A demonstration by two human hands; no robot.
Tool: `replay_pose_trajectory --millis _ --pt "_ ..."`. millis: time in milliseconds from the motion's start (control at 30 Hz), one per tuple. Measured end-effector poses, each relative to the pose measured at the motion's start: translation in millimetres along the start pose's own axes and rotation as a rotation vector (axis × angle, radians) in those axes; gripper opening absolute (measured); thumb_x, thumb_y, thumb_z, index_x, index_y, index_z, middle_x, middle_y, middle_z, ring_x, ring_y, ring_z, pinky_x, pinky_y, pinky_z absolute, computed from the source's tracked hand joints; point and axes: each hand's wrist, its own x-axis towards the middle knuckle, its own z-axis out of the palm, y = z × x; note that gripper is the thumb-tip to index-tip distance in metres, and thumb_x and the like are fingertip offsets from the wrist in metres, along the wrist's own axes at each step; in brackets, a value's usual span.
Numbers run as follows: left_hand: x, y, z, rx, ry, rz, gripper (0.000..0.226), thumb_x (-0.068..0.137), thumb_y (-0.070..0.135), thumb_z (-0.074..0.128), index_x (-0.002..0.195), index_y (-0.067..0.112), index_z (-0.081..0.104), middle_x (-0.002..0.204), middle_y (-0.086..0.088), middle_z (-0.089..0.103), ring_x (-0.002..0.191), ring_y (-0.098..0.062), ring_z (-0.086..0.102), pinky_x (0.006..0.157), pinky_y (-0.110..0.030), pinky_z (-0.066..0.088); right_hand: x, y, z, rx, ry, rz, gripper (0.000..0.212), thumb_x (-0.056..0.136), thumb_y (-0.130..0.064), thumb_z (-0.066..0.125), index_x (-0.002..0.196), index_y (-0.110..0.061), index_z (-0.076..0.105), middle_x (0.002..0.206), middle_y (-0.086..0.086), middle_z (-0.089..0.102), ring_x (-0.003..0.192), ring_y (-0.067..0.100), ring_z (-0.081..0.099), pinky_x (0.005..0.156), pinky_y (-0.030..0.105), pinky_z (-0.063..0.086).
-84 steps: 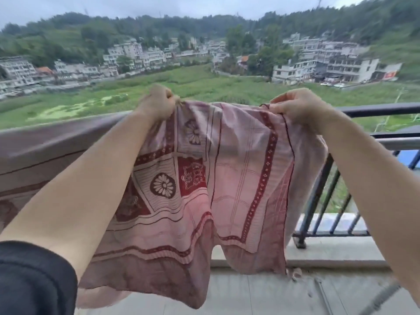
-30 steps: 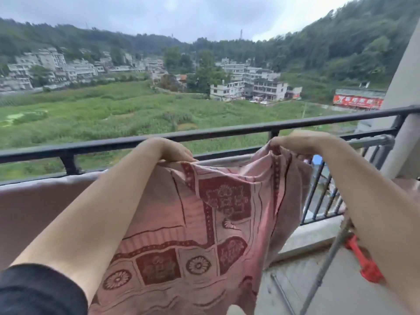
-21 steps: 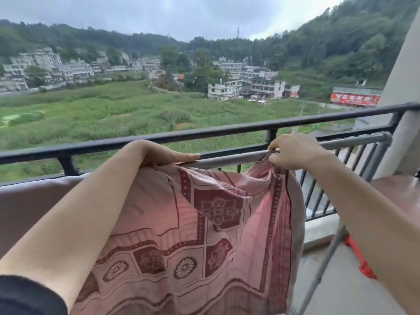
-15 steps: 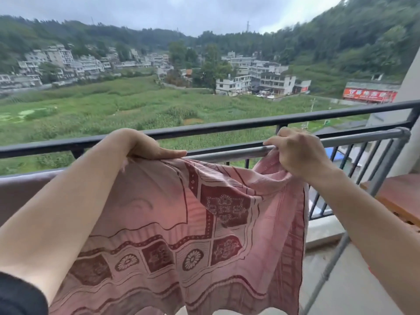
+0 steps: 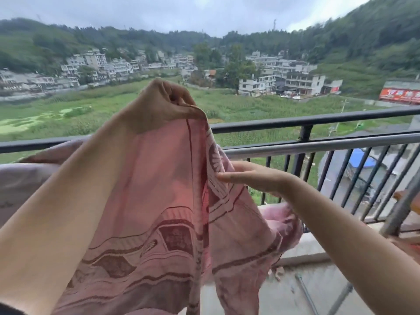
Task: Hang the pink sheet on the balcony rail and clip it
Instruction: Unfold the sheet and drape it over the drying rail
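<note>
So the left hand (image 5: 162,103) is sitting up high around 11 o'clock with the arm stretched out. Its fingers are curling in and pinching the top edge of the pink sheet (image 5: 145,189), which is hanging down toward 6 o'clock in front of the balcony rail (image 5: 318,119). The right hand (image 5: 256,177) is reaching in from 4 o'clock, fingers straight and just touching the sheet's fold, not gripping. More sheet is draping just below the rail at 9 o'clock.
</note>
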Motion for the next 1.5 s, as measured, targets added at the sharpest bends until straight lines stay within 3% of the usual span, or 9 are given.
replay_pose_trajectory --millis 100,333,633,867,1000,1100,1267,1367,1500 --pt "-10.8 18.1 -15.6 -0.095 -0.095 -0.082 0.02 0.071 0.035 0.082 0.079 0.017 0.077 0.074 -0.027 0.066 0.06 -0.029 0.053 0.056 -0.036 0.047 2.2 3.2 -4.1 0.387 -0.069 -0.003 0.033 0.093 -0.021 0.062 0.118 0.001 0.061 0.115 0.018 0.068 0.107 0.036 0.065 0.096 0.045 0.054" --pt "-25.8 -21.2 -2.9 0.445 -0.427 -0.443 0.055 0.09 0.057 0.054 0.138 0.031 0.052 0.134 0.017 0.055 0.126 -0.011 0.052 0.105 -0.032 0.042 -16.2 -7.5 -33.3 -0.022 0.088 -0.079 0.043 0.089 0.002 0.069 0.064 -0.021 0.042 0.07 0.003 0.05 0.072 0.019 0.052 0.073 0.03 0.046" --pt "-49.3 -56.2 12.9 0.632 -0.405 -0.449 0.048 0.078 0.041 0.079 0.121 0.024 0.067 0.105 0.007 0.069 0.095 -0.013 0.063 0.087 -0.03 0.049 -31.0 20.2 29.6 -0.506 -0.162 0.178 0.024 0.084 -0.006 0.069 0.095 -0.021 0.055 0.099 0.0 0.063 0.089 0.016 0.063 0.078 0.033 0.061" --pt "-81.6 -42.3 14.9 0.98 -0.376 -0.293 0.036 0.077 0.048 0.075 0.107 0.032 0.064 0.107 0.006 0.039 0.108 -0.018 0.049 0.081 -0.031 0.041 1.7 53.2 70.3 -1.038 0.023 0.117 0.096 0.085 -0.001 0.06 0.157 -0.02 0.0 0.084 0.001 0.056 0.071 0.014 0.055 0.049 0.024 0.045" --pt "-102.4 -43.9 26.0 1.224 -0.579 -0.313 0.043 0.08 0.061 0.062 0.119 0.04 0.063 0.112 0.002 0.044 0.109 -0.02 0.05 0.089 -0.035 0.046 11.1 61.9 85.6 -1.031 -0.064 0.026 0.037 0.082 -0.006 0.057 0.114 -0.024 0.053 0.088 -0.002 0.062 0.076 0.016 0.058 0.051 0.022 0.04" --pt "-120.7 -45.0 35.2 1.297 -0.699 -0.393 0.025 0.089 0.04 0.054 0.109 0.033 0.066 0.112 -0.001 0.056 0.104 -0.024 0.057 0.083 -0.035 0.047 23.1 76.0 103.0 -1.037 -0.067 -0.134 0.019 0.082 -0.016 0.061 0.096 -0.025 0.051 0.09 -0.007 0.055 0.08 0.015 0.054 0.06 0.026 0.042" --pt "-152.8 -62.3 35.8 1.369 -0.639 -0.348 0.022 0.087 0.01 0.056 0.098 0.025 0.067 0.119 -0.004 0.049 0.109 -0.023 0.048 0.077 -0.033 0.037 54.6 92.6 134.4 -0.691 -0.315 -0.207 0.051 0.079 -0.046 0.067 0.125 -0.028 0.057 0.131 -0.005 0.047 0.12 0.012 0.044 0.106 0.028 0.04" --pt "-169.3 -70.6 23.8 1.192 -0.431 -0.238 0.018 0.079 0.009 0.062 0.086 0.024 0.067 0.107 -0.002 0.052 0.093 -0.022 0.05 0.071 -0.035 0.044 66.3 89.6 149.6 -0.018 -0.495 0.067 0.051 0.08 -0.066 0.058 0.106 -0.024 0.07 0.12 0.003 0.067 0.113 0.017 0.062 0.103 0.038 0.048" --pt "-186.2 -68.8 18.0 0.983 -0.152 -0.034 0.018 0.068 -0.003 0.066 0.074 0.013 0.063 0.105 -0.007 0.063 0.081 -0.027 0.057 0.065 -0.04 0.053 104.3 93.3 167.5 0.373 0.046 0.121 0.058 0.082 -0.066 0.04 0.107 -0.017 0.057 0.123 0.004 0.06 0.111 0.018 0.058 0.1 0.043 0.046"
